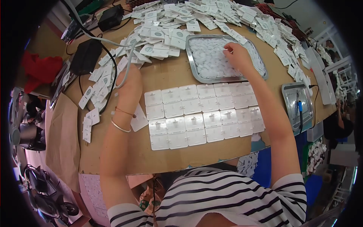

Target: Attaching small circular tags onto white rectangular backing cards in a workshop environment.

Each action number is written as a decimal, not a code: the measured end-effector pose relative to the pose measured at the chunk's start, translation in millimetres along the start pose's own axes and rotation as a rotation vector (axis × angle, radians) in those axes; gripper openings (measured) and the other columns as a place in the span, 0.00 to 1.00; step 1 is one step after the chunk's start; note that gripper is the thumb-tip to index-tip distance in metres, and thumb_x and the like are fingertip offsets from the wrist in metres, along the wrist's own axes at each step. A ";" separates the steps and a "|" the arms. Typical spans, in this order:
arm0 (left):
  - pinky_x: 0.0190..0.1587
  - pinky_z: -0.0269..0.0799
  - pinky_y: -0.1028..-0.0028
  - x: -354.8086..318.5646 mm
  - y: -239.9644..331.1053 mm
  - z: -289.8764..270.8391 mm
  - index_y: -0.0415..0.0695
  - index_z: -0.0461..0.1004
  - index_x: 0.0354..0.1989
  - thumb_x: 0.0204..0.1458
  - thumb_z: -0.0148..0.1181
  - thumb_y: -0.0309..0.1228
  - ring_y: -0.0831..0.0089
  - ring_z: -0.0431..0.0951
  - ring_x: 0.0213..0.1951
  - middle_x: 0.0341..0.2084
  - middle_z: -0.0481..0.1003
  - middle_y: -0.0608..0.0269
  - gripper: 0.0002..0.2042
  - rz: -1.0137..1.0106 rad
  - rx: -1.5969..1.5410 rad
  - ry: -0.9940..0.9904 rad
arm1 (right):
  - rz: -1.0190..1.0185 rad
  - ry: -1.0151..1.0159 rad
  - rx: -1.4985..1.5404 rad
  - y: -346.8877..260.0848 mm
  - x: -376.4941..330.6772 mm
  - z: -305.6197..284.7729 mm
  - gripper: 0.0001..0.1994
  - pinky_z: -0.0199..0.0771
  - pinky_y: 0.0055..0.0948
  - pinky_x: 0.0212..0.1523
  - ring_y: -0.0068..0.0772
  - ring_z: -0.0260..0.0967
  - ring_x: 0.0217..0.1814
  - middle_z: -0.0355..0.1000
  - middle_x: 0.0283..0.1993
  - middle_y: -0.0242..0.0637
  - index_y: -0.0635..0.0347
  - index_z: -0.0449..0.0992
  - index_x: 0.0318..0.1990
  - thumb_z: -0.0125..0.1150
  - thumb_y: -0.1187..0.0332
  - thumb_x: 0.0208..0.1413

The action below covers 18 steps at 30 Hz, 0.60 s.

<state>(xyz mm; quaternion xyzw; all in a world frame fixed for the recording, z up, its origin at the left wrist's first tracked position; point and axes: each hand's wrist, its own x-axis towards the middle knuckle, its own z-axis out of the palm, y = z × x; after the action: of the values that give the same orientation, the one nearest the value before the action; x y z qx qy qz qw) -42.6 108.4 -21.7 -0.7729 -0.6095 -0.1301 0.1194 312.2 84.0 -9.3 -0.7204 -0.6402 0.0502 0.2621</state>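
My right hand (237,56) is over a metal tray (200,80) filled with small translucent white pieces (210,56). Its fingers are curled together at the tips, and whatever they pinch is too small to make out. At the left, my left hand (130,79) reaches to a pile of white plastic cards (102,89); a grey cable (131,56) crosses in front of it and its fingers are mostly hidden. Between my arms, white plastic panels (193,102) lie in two neat rows. A loose white card (139,120) lies beside my left wrist.
A large heap of white cards (181,19) covers the table's far side. On the right, a smaller metal tray (286,90) holds a blue-handled pen-like tool (300,109) with a cord. Black boxes (86,56) and cables stand at the left. Brown paper (62,140) hangs over the left edge.
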 end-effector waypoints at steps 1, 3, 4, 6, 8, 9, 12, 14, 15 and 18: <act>0.26 0.75 0.68 -0.4 1.8 -3.6 0.37 0.74 0.29 0.46 0.54 0.26 0.54 0.78 0.26 0.24 0.76 0.51 0.05 0.039 -0.040 0.032 | 0.002 -0.049 0.008 0.1 8.6 2.0 0.13 0.69 0.36 0.41 0.41 0.70 0.40 0.72 0.38 0.40 0.57 0.75 0.40 0.57 0.63 0.49; 0.26 0.75 0.68 -2.2 5.5 -3.1 0.37 0.73 0.29 0.47 0.54 0.25 0.54 0.78 0.27 0.25 0.76 0.51 0.05 0.008 0.011 0.079 | -0.039 -0.027 0.042 -6.3 20.6 12.2 0.11 0.70 0.35 0.41 0.41 0.71 0.39 0.73 0.37 0.39 0.56 0.76 0.37 0.58 0.63 0.47; 0.26 0.75 0.68 -3.7 4.1 -2.0 0.37 0.73 0.28 0.47 0.53 0.24 0.55 0.78 0.28 0.26 0.76 0.50 0.04 -0.029 0.065 0.119 | -0.035 -0.072 -0.002 -17.1 23.6 15.6 0.10 0.70 0.35 0.40 0.41 0.71 0.38 0.73 0.36 0.39 0.57 0.77 0.35 0.59 0.63 0.46; 0.27 0.75 0.67 -3.0 -2.0 1.3 0.37 0.73 0.29 0.47 0.53 0.24 0.56 0.78 0.29 0.26 0.75 0.50 0.04 -0.020 0.078 0.099 | -0.018 -0.151 -0.006 -26.9 29.4 19.7 0.08 0.71 0.35 0.39 0.39 0.72 0.36 0.74 0.34 0.38 0.57 0.78 0.28 0.60 0.63 0.44; 0.32 0.75 0.63 6.9 -6.9 1.5 0.37 0.72 0.31 0.45 0.58 0.26 0.52 0.77 0.35 0.30 0.75 0.47 0.07 -0.133 0.049 -0.136 | -0.047 -0.120 -0.008 -25.3 26.9 20.0 0.08 0.71 0.34 0.39 0.38 0.72 0.36 0.74 0.34 0.38 0.57 0.77 0.29 0.60 0.63 0.45; 0.32 0.75 0.63 5.3 -6.0 -2.6 0.37 0.72 0.31 0.45 0.58 0.26 0.52 0.77 0.35 0.30 0.75 0.47 0.07 -0.135 0.050 -0.135 | -0.066 -0.093 -0.016 -24.5 22.5 18.0 0.08 0.71 0.33 0.38 0.38 0.72 0.36 0.75 0.34 0.38 0.57 0.77 0.30 0.60 0.64 0.46; 0.32 0.75 0.64 -2.0 -5.8 -13.4 0.37 0.72 0.31 0.43 0.58 0.23 0.53 0.77 0.36 0.30 0.75 0.47 0.06 -0.083 -0.002 -0.094 | -0.004 -0.083 0.153 -21.0 10.0 6.7 0.08 0.70 0.32 0.37 0.36 0.72 0.34 0.75 0.32 0.39 0.58 0.76 0.33 0.60 0.65 0.48; 0.32 0.75 0.65 -5.3 -8.3 -17.9 0.36 0.73 0.33 0.44 0.57 0.25 0.53 0.77 0.37 0.30 0.75 0.48 0.08 0.014 0.045 -0.026 | -0.028 -0.072 0.195 -20.4 -3.0 0.4 0.08 0.70 0.30 0.37 0.35 0.72 0.34 0.75 0.32 0.38 0.58 0.76 0.34 0.60 0.65 0.49; 0.32 0.75 0.65 -6.2 -7.9 -19.4 0.36 0.73 0.33 0.44 0.57 0.25 0.53 0.77 0.37 0.30 0.75 0.48 0.08 0.008 0.050 -0.025 | -0.053 -0.063 0.238 -22.7 -9.9 -2.7 0.08 0.70 0.29 0.36 0.34 0.72 0.33 0.75 0.31 0.38 0.59 0.75 0.34 0.60 0.66 0.50; 0.35 0.75 0.62 -1.8 -0.3 -10.5 0.36 0.75 0.32 0.44 0.60 0.31 0.55 0.77 0.39 0.31 0.76 0.48 0.11 -0.139 0.015 -0.086 | -0.021 -0.100 0.281 -27.4 -27.4 -15.6 0.08 0.70 0.27 0.36 0.31 0.72 0.33 0.75 0.32 0.38 0.62 0.75 0.34 0.60 0.66 0.50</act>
<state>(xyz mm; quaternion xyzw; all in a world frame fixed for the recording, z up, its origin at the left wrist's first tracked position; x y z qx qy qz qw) -43.9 103.2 -12.5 -0.7325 -0.6673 -0.1004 0.0894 289.2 54.3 9.0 -0.6666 -0.6466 0.1725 0.3285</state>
